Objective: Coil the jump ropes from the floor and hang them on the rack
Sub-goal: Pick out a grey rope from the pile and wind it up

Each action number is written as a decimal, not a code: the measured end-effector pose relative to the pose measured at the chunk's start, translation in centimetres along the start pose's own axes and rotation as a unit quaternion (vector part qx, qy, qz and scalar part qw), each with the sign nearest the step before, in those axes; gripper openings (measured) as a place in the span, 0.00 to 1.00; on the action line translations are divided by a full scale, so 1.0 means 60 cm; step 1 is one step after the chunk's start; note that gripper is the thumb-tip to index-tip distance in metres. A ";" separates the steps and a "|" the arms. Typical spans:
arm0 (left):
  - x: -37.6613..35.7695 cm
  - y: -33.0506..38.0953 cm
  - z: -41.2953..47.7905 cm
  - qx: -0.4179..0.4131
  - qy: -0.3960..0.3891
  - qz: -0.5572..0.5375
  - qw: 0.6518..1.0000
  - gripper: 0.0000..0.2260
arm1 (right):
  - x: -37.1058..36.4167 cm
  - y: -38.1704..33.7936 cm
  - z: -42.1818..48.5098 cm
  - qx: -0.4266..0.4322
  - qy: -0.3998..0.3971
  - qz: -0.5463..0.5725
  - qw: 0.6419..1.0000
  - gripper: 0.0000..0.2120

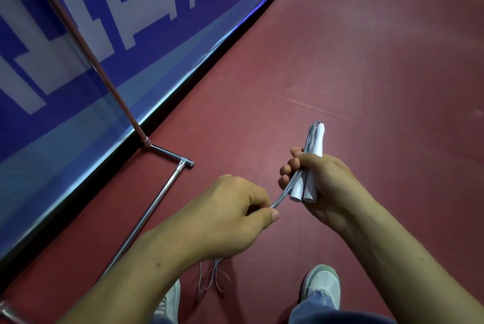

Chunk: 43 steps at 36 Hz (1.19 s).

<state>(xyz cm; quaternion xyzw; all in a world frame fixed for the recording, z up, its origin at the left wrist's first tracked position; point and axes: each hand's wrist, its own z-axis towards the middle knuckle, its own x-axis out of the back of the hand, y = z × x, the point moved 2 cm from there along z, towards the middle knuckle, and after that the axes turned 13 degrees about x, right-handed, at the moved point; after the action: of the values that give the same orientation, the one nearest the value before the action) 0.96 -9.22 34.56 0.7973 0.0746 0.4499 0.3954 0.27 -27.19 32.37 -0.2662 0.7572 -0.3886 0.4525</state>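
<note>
My right hand [323, 182] grips the two white handles [313, 166] of a jump rope, held side by side and pointing away from me, with a fold of the grey cord along them. My left hand [230, 216] pinches the grey cord [281, 198] just below the handles, between thumb and fingers. More of the cord hangs down under my left wrist in loose loops [214, 279] near the floor. The metal rack [159, 198] stands at the left, its upright pole [86, 46] rising past the wall.
A blue wall banner [78, 35] with white lettering runs along the left edge of the red floor [340, 61]. The rack's chrome base bars lie on the floor beside my left arm. My two shoes [322, 284] show at the bottom.
</note>
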 end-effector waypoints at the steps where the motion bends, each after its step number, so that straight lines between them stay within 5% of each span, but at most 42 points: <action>1: 0.000 0.001 -0.001 -0.002 -0.001 -0.010 1.000 0.14 | 0.002 0.002 -0.001 0.002 -0.001 -0.020 1.000 0.05; 6: 0.017 -0.001 0.000 -0.028 0.046 -0.023 0.998 0.09 | 0.015 0.012 -0.009 -0.030 -0.037 -0.289 0.956 0.04; 10: 0.038 -0.010 0.003 -0.041 0.113 -0.056 0.991 0.09 | 0.013 0.013 -0.031 -0.125 -0.170 -0.372 0.904 0.08; 17: 0.065 -0.005 -0.001 -0.065 0.172 -0.149 0.972 0.03 | -0.014 0.000 -0.079 -0.227 -0.313 -0.168 0.907 0.10; 25: 0.082 0.001 -0.013 -0.059 0.206 -0.206 0.955 0.04 | -0.021 -0.010 -0.072 -0.191 -0.276 0.011 0.942 0.10; 35: 0.085 -0.003 0.001 -0.046 0.204 -0.234 0.950 0.04 | -0.025 -0.011 -0.078 -0.232 -0.370 0.152 0.886 0.09; 43: 0.084 -0.001 0.001 -0.084 0.234 -0.176 0.952 0.04 | -0.016 -0.011 -0.084 -0.274 -0.317 -0.007 0.908 0.05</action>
<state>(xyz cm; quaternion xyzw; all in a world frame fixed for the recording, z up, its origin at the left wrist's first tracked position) 3.96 -6.81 37.82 0.6077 0.2661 0.5519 0.5053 -3.77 -25.07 34.83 -0.4943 0.6488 -0.0640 0.5750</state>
